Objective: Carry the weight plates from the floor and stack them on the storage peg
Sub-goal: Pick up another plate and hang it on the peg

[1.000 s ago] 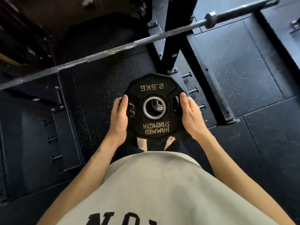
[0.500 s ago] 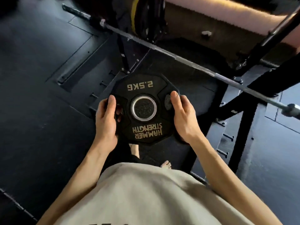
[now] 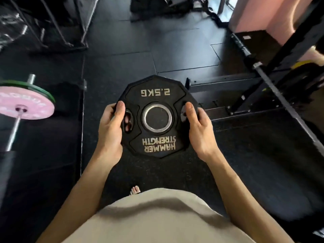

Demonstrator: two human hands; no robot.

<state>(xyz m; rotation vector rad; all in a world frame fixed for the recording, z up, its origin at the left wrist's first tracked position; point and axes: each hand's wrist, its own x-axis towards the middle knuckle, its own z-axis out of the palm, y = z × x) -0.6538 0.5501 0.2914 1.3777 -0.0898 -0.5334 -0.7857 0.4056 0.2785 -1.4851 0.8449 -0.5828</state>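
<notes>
both hands, left (image 3: 110, 128) and right (image 3: 199, 129), are gripping the plate (image 3: 156, 116) at frame centre, above the floor (image 3: 175, 50); carrying is underway, no peg is showing, stacking remains.

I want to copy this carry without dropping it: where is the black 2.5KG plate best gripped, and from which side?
Probably by the two handle slots flanking the steel centre ring of the 2.5KG plate, one from each side. The left hand shows it: thumb on the top face, fingers curled under and showing through the slot. The right hand mirrors it across the flat-held plate.
</notes>
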